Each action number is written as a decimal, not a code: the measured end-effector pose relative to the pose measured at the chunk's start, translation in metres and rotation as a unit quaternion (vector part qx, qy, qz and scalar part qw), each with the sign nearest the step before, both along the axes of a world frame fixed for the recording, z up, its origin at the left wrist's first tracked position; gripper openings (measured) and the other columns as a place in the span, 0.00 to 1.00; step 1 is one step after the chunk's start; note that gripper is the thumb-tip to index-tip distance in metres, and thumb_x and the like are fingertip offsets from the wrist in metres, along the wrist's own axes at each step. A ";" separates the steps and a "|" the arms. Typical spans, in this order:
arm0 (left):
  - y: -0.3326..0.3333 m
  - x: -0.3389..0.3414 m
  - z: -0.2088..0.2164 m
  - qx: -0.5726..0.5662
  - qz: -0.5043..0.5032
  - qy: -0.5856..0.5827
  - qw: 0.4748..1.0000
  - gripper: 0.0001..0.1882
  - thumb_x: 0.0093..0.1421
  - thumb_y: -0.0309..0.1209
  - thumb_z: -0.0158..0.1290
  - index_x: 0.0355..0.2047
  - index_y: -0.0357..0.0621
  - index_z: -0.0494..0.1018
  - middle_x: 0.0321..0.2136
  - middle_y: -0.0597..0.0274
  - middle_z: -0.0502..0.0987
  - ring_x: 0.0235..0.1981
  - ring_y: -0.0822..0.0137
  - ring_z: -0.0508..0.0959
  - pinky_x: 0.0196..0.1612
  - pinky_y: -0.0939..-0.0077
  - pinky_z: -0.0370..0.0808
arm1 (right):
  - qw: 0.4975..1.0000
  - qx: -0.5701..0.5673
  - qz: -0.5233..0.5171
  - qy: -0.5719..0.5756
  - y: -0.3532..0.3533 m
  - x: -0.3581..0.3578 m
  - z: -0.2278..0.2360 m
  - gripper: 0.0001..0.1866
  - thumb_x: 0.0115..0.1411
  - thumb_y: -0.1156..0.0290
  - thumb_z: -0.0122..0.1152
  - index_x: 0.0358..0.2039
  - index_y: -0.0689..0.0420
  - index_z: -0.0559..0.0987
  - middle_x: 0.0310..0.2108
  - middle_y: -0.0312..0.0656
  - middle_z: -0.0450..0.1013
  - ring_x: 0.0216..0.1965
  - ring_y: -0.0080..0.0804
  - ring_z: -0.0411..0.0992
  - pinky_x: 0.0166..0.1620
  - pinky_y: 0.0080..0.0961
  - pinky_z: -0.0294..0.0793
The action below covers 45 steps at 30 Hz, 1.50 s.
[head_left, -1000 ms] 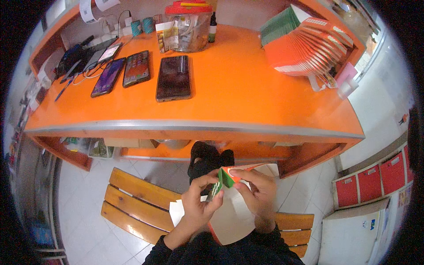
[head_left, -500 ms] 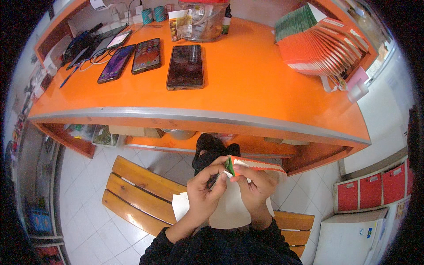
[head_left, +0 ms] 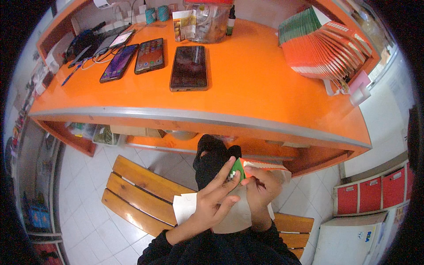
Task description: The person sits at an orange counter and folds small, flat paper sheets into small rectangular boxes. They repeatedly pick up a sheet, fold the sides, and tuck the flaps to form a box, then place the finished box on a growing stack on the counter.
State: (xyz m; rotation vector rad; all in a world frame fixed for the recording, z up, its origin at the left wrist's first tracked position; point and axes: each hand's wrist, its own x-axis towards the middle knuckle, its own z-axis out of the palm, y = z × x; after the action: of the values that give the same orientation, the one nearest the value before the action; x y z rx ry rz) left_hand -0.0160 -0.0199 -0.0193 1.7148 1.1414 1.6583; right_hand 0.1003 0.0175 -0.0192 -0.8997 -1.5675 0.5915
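My right hand pinches an orange and green folded paper packet with a pale wavy border, held above my lap. The packet's body runs to the right behind those fingers. My left hand is open, its fingers stretched out and laid against the green end of the packet. The left thumb points apart from the other fingers. Under both hands a cream sheet of paper or card lies over my lap, partly hidden by them.
An orange desk spans the front, with phones, a clear jar with a red lid and a fanned stack of similar packets. A wooden slatted bench is below; a white cabinet stands at right.
My left hand has gone from pinching the packet's open green end to lying with straightened fingers against it. The green end now shows flatter. The right hand has shifted slightly right, still gripping.
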 end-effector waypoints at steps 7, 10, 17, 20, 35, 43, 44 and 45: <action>0.019 -0.017 -0.019 -0.068 -0.009 -0.335 0.940 0.24 0.44 0.13 0.53 0.37 0.43 0.54 0.30 0.57 0.71 0.32 0.74 0.71 0.36 0.82 0.69 | 0.978 0.056 0.156 -0.123 -0.022 0.012 0.011 0.20 0.44 0.78 0.57 0.40 0.59 0.69 0.37 0.49 0.70 0.30 0.38 0.72 0.29 0.26 0.72; 0.023 -0.027 -0.014 -0.125 0.028 -0.418 0.900 0.24 0.45 0.13 0.52 0.39 0.43 0.55 0.29 0.57 0.73 0.32 0.74 0.72 0.36 0.84 0.69 | 0.966 0.061 -0.069 -0.242 -0.033 0.036 0.020 0.24 0.47 0.71 0.55 0.45 0.63 0.63 0.46 0.52 0.61 0.42 0.41 0.66 0.41 0.32 0.68; 0.026 -0.015 -0.026 -0.033 0.128 -0.260 0.956 0.24 0.46 0.19 0.53 0.43 0.42 0.55 0.36 0.60 0.66 0.37 0.72 0.67 0.41 0.79 0.63 | 0.992 -0.016 0.045 -0.116 -0.002 0.008 -0.002 0.23 0.50 0.83 0.42 0.50 0.66 0.59 0.48 0.53 0.59 0.48 0.45 0.61 0.48 0.31 0.61; 0.009 -0.015 -0.009 0.008 0.188 -0.077 0.979 0.30 0.45 0.25 0.55 0.47 0.40 0.52 0.35 0.61 0.62 0.37 0.70 0.64 0.42 0.76 0.59 | 0.985 0.031 0.040 -0.162 -0.001 0.003 0.002 0.23 0.46 0.87 0.43 0.46 0.65 0.64 0.47 0.53 0.61 0.47 0.48 0.63 0.49 0.31 0.61; -0.002 0.008 -0.005 0.102 0.167 -0.004 0.981 0.10 0.44 0.18 0.54 0.30 0.34 0.71 0.27 0.53 0.75 0.23 0.64 0.76 0.27 0.80 0.71 | 0.995 -0.009 0.089 0.045 -0.005 -0.008 -0.002 0.10 0.50 0.80 0.50 0.35 0.62 0.66 0.35 0.51 0.70 0.37 0.34 0.70 0.40 0.23 0.67; -0.006 0.011 -0.011 0.073 0.169 0.028 0.982 0.08 0.45 0.19 0.54 0.29 0.36 0.73 0.23 0.56 0.76 0.20 0.74 0.74 0.22 0.86 0.68 | 0.998 -0.053 -0.039 -0.016 -0.005 -0.011 0.005 0.06 0.48 0.77 0.55 0.30 0.59 0.73 0.30 0.44 0.72 0.31 0.32 0.71 0.35 0.23 0.69; -0.005 0.012 -0.011 0.082 0.170 0.019 0.982 0.08 0.45 0.19 0.55 0.29 0.37 0.73 0.23 0.56 0.76 0.20 0.74 0.74 0.22 0.86 0.68 | 0.998 -0.043 -0.045 -0.026 -0.003 -0.010 0.006 0.06 0.48 0.77 0.55 0.30 0.59 0.74 0.29 0.43 0.72 0.30 0.32 0.71 0.35 0.23 0.69; -0.003 0.014 -0.011 0.091 0.172 0.010 0.981 0.08 0.45 0.19 0.55 0.28 0.37 0.73 0.23 0.57 0.76 0.19 0.75 0.74 0.21 0.86 0.68 | 0.998 -0.032 -0.050 -0.035 -0.002 -0.010 0.006 0.07 0.48 0.77 0.55 0.30 0.58 0.74 0.28 0.43 0.72 0.29 0.32 0.71 0.34 0.23 0.69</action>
State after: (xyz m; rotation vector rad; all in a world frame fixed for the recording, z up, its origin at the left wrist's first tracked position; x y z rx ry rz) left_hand -0.0017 -0.0233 -0.0300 1.7181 1.3958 2.0094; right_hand 0.0899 0.0150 -0.0128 -1.0510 -1.5639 0.5457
